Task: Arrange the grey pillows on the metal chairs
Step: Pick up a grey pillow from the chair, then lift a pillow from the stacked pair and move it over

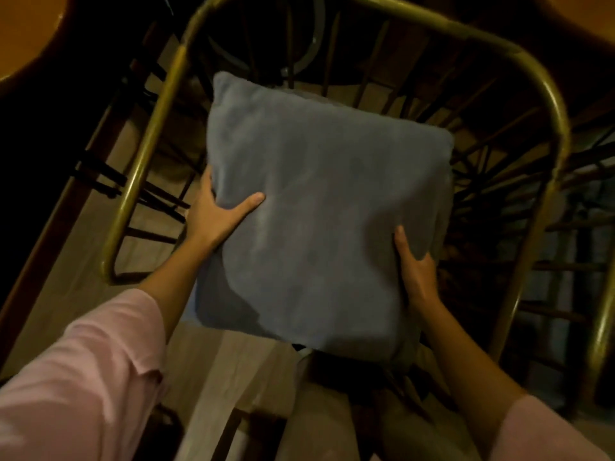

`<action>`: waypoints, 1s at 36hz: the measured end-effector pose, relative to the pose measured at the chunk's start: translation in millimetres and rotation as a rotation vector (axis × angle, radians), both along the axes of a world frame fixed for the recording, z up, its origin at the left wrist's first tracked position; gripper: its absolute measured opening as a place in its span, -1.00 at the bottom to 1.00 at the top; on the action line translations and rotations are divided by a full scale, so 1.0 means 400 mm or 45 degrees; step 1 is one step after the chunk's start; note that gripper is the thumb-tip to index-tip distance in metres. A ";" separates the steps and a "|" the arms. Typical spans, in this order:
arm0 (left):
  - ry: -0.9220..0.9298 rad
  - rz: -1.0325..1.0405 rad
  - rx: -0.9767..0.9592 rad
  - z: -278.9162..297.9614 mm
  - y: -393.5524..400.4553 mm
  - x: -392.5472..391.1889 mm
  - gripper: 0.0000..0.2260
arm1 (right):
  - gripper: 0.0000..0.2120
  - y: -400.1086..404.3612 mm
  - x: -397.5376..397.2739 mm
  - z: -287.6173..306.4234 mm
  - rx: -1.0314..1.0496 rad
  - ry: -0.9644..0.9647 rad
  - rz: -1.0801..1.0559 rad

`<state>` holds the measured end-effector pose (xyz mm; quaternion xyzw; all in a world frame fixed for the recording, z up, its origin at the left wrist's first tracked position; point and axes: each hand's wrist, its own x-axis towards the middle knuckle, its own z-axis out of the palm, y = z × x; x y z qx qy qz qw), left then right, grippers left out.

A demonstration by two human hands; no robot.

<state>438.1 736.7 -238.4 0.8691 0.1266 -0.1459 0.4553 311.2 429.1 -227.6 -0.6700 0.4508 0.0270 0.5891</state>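
Pillow [319, 207]: grey, square, soft fleecy nap, rounded corners, slightly slumped. I hold it between both hands above the chair [552, 104], tilted with its far corner toward the chair's back; can't tell if it touches the seat.

Chair: brass-coloured metal tube bent into a rounded hoop around the pillow, thin dark rods fanning out below the tube. Lighting is dim, seat is hidden under the pillow.

Left hand [216, 211]: grips the pillow's left edge, thumb spread wide across the top face, fingers wrapped behind the edge, out of sight.

Right hand [416, 261]: clamps the right edge lower down, thumb on top, fingers curled around the side into the fabric.

Both sleeves [83, 377] are pink, loose, woven cloth. Floor [216, 361] below is pale wood-look planks.
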 end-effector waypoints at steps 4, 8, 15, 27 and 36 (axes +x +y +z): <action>0.299 -0.195 0.108 -0.064 0.000 -0.016 0.20 | -0.39 0.003 -0.069 -0.045 -0.019 0.069 -0.048; 0.399 -0.332 0.299 -0.138 0.009 -0.075 0.24 | -0.28 -0.015 -0.105 -0.109 0.079 0.208 0.015; 0.150 -0.163 0.466 -0.137 -0.054 -0.156 -0.10 | -0.17 -0.071 -0.088 -0.126 0.143 0.189 0.033; -0.178 -0.148 0.279 0.003 -0.433 -0.311 -0.35 | -0.31 -0.329 -0.139 0.068 -0.231 -0.116 0.266; -0.330 -0.464 0.076 0.168 -0.896 -0.393 -0.39 | -0.34 -0.768 -0.373 0.260 -0.564 -0.295 0.169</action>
